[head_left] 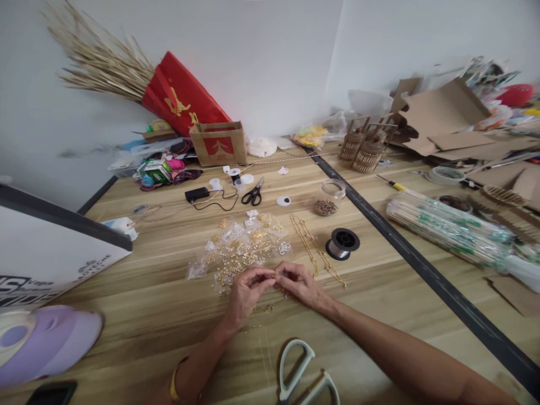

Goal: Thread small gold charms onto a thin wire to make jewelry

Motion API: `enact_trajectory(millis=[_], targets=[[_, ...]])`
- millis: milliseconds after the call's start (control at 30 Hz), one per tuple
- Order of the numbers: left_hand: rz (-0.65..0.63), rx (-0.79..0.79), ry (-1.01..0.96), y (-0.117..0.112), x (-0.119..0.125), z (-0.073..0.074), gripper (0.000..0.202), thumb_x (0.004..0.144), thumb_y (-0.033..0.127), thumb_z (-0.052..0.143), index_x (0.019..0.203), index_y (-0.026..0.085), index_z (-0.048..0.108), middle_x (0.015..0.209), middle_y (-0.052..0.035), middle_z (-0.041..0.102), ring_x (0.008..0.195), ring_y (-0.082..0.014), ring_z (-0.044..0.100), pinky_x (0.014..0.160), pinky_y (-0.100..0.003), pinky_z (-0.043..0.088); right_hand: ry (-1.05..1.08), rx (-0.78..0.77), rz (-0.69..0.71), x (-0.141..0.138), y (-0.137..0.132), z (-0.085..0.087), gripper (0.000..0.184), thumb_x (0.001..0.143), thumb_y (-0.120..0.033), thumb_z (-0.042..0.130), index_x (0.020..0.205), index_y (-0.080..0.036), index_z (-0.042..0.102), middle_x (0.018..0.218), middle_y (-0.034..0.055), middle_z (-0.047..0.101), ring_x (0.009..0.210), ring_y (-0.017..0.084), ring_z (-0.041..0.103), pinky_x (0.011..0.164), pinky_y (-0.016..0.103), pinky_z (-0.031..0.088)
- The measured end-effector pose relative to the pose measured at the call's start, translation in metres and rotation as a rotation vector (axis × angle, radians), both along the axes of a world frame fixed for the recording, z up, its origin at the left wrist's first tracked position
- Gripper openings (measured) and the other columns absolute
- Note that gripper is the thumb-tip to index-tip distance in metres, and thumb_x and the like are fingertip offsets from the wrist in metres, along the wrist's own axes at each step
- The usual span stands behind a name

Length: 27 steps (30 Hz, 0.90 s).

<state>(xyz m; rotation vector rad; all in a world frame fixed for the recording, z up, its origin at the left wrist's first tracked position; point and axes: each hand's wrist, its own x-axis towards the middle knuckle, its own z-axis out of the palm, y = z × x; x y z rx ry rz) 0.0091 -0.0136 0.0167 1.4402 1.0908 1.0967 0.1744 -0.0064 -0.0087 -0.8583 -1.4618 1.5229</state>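
Observation:
My left hand [248, 292] and my right hand [297, 284] meet fingertip to fingertip above the wooden table. Both are closed in a pinch on a small gold-coloured piece [273, 275], too small and covered to name. Just below the fingers lies a thin gold beaded strand [268, 307]; whether it joins the held piece I cannot tell. Fine clear thread [265, 349] runs across the wood nearer to me. Beyond my hands spreads a pile of gold and clear beads [242, 256], partly in small plastic bags. Gold chains [306, 239] lie beyond my right hand.
Pale-handled scissors [295, 368] lie close to my body, black scissors [252, 194] farther back. A wire spool [342, 243] and a bead jar [325, 206] stand right of the pile. Bagged sticks [447, 225] lie far right; a white box [54, 247] stands left.

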Motion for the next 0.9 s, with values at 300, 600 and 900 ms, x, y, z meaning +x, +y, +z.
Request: enact_trajectory(millis=[300,600,900], targets=[[-0.027,-0.042,0.071,0.003,-0.0033,-0.0032,0.009,0.073,0.022,0.066,0.068,0.014,0.067,0.069,-0.0018,0.06,0.068,-0.0137,0.054,0.064,-0.022,0.041,-0.084,0.042,-0.018,-0.0032,-0.0029,0.006,0.032,0.082,-0.044,0.058,0.072,-0.014,0.056,0.056,-0.0052,0.04,0.052,0.008,0.033,0.048,0.021,0.025],[-0.109,-0.166,0.016,0.0049,-0.0032,0.0004,0.018,0.077,0.028,0.061,0.067,0.014,0.06,0.064,0.0002,0.055,0.064,-0.0124,0.051,0.063,-0.022,0.041,-0.058,0.035,-0.053,-0.0045,-0.003,0.005,0.026,0.079,-0.04,0.063,0.081,-0.015,0.056,0.062,-0.0028,0.051,0.056,0.009,0.043,0.052,0.022,0.034],[-0.097,-0.247,-0.067,0.0062,-0.0032,-0.0011,0.019,0.074,0.031,0.062,0.065,0.014,0.06,0.06,0.0013,0.057,0.06,-0.0117,0.052,0.064,-0.023,0.042,0.13,-0.087,-0.042,-0.0037,0.0001,0.0069,0.029,0.075,-0.038,0.068,0.091,-0.015,0.06,0.065,-0.0021,0.058,0.051,0.007,0.045,0.046,0.019,0.036]])
